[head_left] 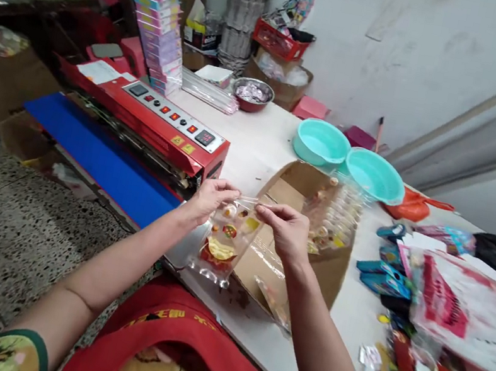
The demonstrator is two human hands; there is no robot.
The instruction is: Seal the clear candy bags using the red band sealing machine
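Observation:
Between my two hands hangs a clear plastic bag (220,248) holding small red and yellow items. My left hand (211,199) pinches its top edge at the left corner. At the right corner, my right hand (286,227) is closed on the same edge, so the top is drawn out straight. Just behind and to the right lies an open cardboard box (289,196) with several filled clear packets (336,217) in it. To the left of my hands stands a red sealing machine (167,123) with a blue conveyor belt (109,155).
Two turquoise basins (321,142) and a metal bowl (253,92) stand farther back on the white table (267,131). Stacked small boxes (158,42) rise behind the machine. Plastic bags and wrappers (466,307) crowd the right side.

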